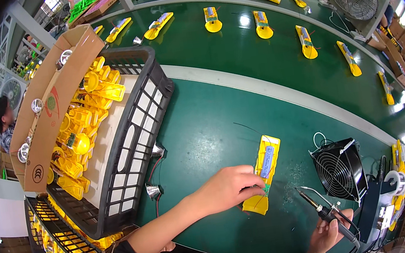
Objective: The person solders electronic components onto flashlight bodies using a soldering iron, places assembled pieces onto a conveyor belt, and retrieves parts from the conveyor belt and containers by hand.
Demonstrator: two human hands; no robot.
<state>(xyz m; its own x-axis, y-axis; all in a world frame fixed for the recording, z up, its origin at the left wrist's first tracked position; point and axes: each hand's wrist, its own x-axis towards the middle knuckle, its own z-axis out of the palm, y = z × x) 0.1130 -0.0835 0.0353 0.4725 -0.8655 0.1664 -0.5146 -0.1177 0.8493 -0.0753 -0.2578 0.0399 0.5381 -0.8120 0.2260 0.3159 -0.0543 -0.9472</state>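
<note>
The yellow plastic housing (256, 204) lies on the green worktable (194, 120), in front of the person, with the blue battery cell (267, 163) inside it and the small green circuit board (267, 188) near its wider, lower end. The left hand (232, 188) has its fingertips brought together at this board; whether a wire is between them, I cannot tell. The right hand (330, 231) grasps the soldering iron (321, 209) by its handle, and the tip points toward the housing but stands apart from it. The work seems to be soldering at the board, so in my judgement the left fingers should steady the part without covering the joint, and be well away from the hot tip. The tip should come from the open right side, touch shortly, and leave cleanly, because the plastic and the cell would probably suffer from long heat. The loose black wire (248, 126) above the housing, and the small crumbs (292, 184) between it and the black fan (338, 170), also deserve some care.
</note>
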